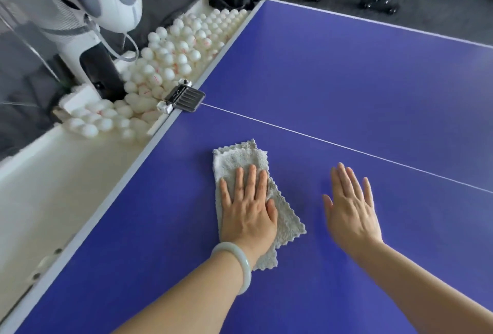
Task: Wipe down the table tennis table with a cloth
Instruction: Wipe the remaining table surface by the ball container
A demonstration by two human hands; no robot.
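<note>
A blue table tennis table [346, 72] fills most of the view, with a thin white centre line running across it. A folded grey cloth [240, 157] lies flat on the table near the left edge. My left hand [248, 208] presses down on the cloth with straight fingers; a pale bangle sits on that wrist. My right hand [349, 203] is flat and spread over the bare table to the right of the cloth, holding nothing.
Along the table's left edge runs a white trough [53, 187] piled with several white balls [170, 59]. A white ball-feeding machine [88, 5] stands over it. A black clamp [184, 97] grips the table edge. Gym equipment stands on the floor beyond.
</note>
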